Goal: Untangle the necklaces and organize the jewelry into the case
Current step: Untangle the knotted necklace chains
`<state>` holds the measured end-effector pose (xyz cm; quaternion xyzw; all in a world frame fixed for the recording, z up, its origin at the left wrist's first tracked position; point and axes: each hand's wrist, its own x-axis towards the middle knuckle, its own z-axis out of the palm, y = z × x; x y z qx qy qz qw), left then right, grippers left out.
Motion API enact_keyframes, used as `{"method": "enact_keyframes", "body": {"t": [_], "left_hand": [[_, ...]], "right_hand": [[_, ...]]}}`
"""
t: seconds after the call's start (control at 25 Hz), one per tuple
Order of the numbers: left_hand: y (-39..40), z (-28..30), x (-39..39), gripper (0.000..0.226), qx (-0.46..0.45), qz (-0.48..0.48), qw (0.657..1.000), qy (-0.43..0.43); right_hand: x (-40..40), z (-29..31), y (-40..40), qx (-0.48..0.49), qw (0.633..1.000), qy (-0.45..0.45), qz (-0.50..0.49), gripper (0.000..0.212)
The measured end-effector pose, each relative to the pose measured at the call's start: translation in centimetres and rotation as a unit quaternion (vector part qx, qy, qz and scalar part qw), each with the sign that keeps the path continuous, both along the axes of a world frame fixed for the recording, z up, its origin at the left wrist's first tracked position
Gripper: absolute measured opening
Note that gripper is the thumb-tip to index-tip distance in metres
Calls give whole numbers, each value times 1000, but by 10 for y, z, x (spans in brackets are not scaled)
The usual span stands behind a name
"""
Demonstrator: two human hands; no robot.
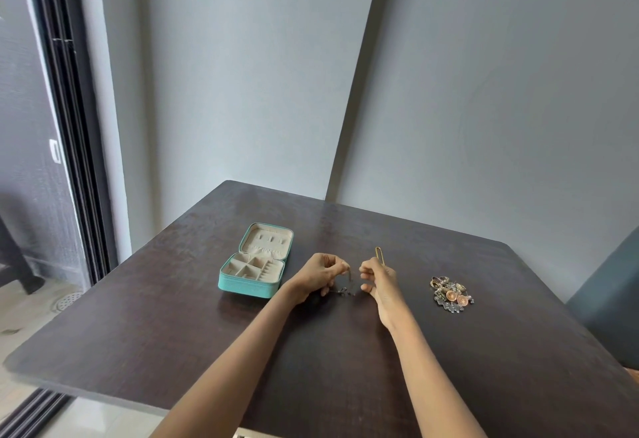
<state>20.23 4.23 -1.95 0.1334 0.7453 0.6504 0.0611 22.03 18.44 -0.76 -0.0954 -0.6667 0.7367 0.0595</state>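
- Both hands were out over the middle of the dark table (173,316), working on a small knot of necklaces (345,287) that sat between them, partly lifted and partly lying on the wood.
- The left hand (320,273) had its fingers curled in and was pinching a bit of chain up near the top of the knot, I'd guess to keep one strand taut.
- The right hand (378,280) was curled too, finger and thumb close together at the other side of the tangle. It looked like it was pinching chain, but the links were too fine to be sure.
- A gold pin (379,255) stuck up just behind the right hand. Couldn't tell if the hand was holding it or if it lay on the table. Probably there for picking knots apart.
- The teal case (250,287) lay open just left of the hands, with nothing I could make out in its compartments, so it was ready to fill.
- The rest of the jewelry pile (451,294) was parked off to the right, apart from the tangle, likely to stop it snagging.
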Motion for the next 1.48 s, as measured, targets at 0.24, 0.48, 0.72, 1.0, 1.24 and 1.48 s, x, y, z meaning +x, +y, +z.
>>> {"method": "enact_keyframes", "body": {"t": [0.24,0.48,0.72,1.0,1.24,1.48], "left_hand": [[-1,0,-2,21,13,9,1000,-6],[-1,0,-1,18,54,15,998,-16],[-2,1,1,13,39,8,999,-19],[-2,7,4,18,-48,-49,998,-13],[-4,10,5,20,-62,-71,995,-23],[-3,11,6,25,-19,-53,996,-65]], "right_hand": [[0,-4,9,-40,999,10,32,17],[4,-9,1,159,983,42,86,6],[0,-9,-1,134,989,44,40,17],[0,-2,-4,100,994,-3,39,22],[2,1,-2,89,992,-11,86,26],[4,-4,7,170,964,24,205,20]]}}
